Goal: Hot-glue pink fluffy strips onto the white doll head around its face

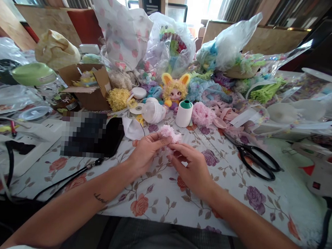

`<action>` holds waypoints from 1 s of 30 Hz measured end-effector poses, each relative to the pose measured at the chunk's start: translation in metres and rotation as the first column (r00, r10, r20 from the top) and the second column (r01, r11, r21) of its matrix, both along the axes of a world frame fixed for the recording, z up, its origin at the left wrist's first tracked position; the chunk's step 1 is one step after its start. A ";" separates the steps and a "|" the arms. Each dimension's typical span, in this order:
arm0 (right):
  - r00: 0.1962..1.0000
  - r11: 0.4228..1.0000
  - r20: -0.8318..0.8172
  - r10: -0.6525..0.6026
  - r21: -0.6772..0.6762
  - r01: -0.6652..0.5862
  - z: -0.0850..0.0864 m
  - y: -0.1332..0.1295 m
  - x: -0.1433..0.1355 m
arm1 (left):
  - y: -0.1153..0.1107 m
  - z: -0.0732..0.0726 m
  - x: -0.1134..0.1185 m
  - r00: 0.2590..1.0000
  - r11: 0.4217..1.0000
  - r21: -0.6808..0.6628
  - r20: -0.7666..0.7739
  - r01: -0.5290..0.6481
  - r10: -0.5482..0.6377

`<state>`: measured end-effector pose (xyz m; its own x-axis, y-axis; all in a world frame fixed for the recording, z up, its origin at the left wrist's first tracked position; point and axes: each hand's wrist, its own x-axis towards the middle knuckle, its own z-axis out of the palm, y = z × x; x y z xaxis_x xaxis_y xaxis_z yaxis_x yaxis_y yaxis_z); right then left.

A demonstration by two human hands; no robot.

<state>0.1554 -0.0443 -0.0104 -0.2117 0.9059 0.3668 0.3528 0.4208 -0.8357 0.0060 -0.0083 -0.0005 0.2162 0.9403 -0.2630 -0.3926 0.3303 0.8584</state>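
A small piece of fluffy pink yarn (169, 133) is held up between my two hands, over the flowered tablecloth. My left hand (146, 150) pinches it from the left with thumb and fingers. From the right, my right hand (190, 162) has its fingertips closed on the lower end of the same yarn. Just beyond stands a white thread cone (184, 114) with a green top. To its right lies a bundle of pink fluffy yarn (203, 115). Behind the cone sits a doll (175, 90) with yellow curly hair and rabbit ears.
Black-handled scissors (258, 161) lie to the right, near a white glue gun (319, 165). On the left are a phone (109, 137), a power strip (36, 145) and an open cardboard box (91, 92). Plastic bags (172, 37) and yarn pieces crowd the back.
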 end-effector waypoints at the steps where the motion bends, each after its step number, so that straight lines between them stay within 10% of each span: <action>1: 0.999 0.998 -0.033 0.014 -0.063 -0.016 0.001 0.001 0.001 | 0.000 0.000 0.000 1.000 1.000 0.002 -0.006 -0.002 0.002; 8: 0.933 0.830 -0.329 0.149 -0.471 -0.299 0.001 0.007 0.010 | 0.001 -0.001 0.000 0.999 0.998 0.027 -0.014 0.050 -0.049; 17: 0.897 0.650 -0.373 0.236 -0.626 -0.431 0.009 0.005 0.012 | -0.001 0.002 0.004 0.995 0.999 0.054 -0.101 0.000 0.005; 25: 0.950 0.952 -0.259 -0.176 -0.290 0.097 0.011 0.012 0.022 | 0.002 0.005 -0.004 0.976 0.989 0.067 -0.183 0.131 -0.117; 30: 0.983 0.957 -0.173 0.068 -0.268 -0.114 0.012 0.016 0.024 | -0.003 0.012 -0.005 0.915 0.960 0.137 -0.360 0.245 -0.182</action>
<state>0.1796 -0.0279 0.0019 -0.2570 0.9560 0.1415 0.1761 0.1903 -0.9658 0.0010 -0.0115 0.0112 0.3436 0.9194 -0.1915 -0.0033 0.2050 0.9787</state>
